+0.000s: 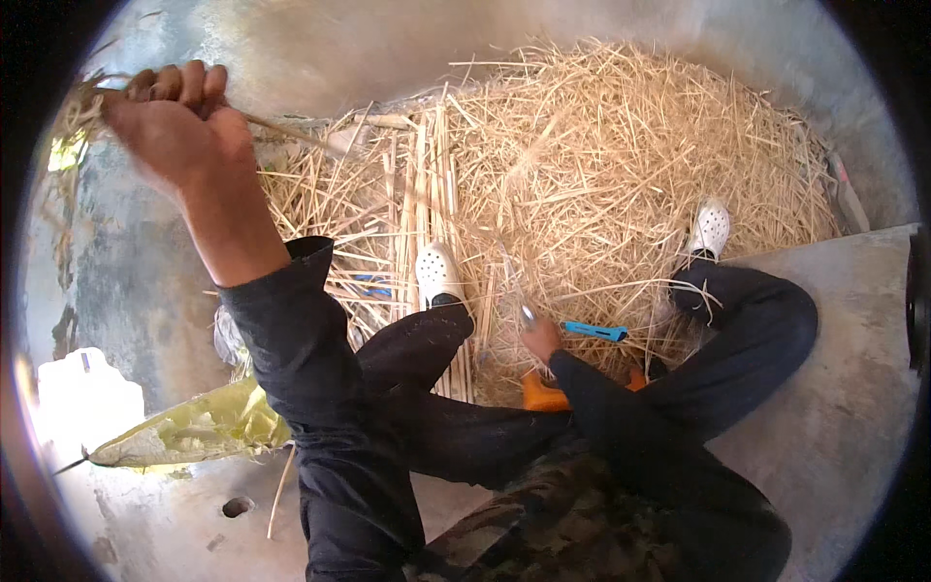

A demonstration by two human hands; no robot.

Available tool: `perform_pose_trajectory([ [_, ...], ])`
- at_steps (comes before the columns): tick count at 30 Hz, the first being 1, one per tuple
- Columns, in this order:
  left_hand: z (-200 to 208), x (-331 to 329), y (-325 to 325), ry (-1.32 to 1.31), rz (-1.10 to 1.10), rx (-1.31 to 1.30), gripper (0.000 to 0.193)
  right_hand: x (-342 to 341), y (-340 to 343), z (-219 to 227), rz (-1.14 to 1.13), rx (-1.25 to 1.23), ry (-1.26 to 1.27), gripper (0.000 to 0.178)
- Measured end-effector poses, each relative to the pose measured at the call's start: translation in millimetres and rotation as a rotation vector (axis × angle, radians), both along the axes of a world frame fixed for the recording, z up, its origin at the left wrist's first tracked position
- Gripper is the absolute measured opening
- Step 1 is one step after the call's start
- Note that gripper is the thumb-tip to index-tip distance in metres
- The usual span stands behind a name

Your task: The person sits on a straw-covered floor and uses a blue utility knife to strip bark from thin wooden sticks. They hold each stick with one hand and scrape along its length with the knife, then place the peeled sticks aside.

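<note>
My left hand [175, 107] is raised high at the upper left, its fingers wrapped round a handful of straw stalks [85, 109]. A long end of it reaches right from the fist, blurred. Low in the middle, my right hand [541, 337] is closed on a silvery metal tool [529, 312], its kind unclear. A light-blue tool handle [595, 331] with a dark slot lies right beside that hand; whether it is part of the held tool I cannot tell. Loose straw [621, 165] spreads around and beyond my right hand.
Straight pale stalks [422, 194] lie lined up beside one white clog [438, 274]; the other clog [711, 228] stands in the straw. An orange object [543, 393] is partly under my right arm. A yellowish sack [199, 427] lies at left, and a grey wall [320, 48] curves behind.
</note>
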State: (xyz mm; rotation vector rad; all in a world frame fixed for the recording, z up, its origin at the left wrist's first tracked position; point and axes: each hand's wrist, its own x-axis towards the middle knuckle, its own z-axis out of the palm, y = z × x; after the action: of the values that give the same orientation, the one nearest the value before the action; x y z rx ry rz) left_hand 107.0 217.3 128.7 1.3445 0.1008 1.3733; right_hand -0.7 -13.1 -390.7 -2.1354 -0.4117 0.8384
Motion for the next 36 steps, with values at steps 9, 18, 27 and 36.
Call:
perform_pose_trajectory([
  [9,-7.9,-15.4,18.6,-0.021,0.042,-0.023,0.036,48.6,28.5,106.9,-0.224,0.514,1.107,0.013],
  [18,-1.4,-7.8,19.9,0.003,-0.020,-0.015,0.038,16.4,37.5,157.6,-0.117,0.652,-0.091,0.035],
  [27,-1.5,-18.3,33.0,-0.030,-0.055,-0.077,0.047,30.2,-8.6,6.4,-0.363,0.376,0.928,0.011],
  [36,-5.4,-52.3,55.5,0.011,-0.818,-0.089,0.052,3.1,41.5,304.2,0.045,0.852,0.152,0.010],
])
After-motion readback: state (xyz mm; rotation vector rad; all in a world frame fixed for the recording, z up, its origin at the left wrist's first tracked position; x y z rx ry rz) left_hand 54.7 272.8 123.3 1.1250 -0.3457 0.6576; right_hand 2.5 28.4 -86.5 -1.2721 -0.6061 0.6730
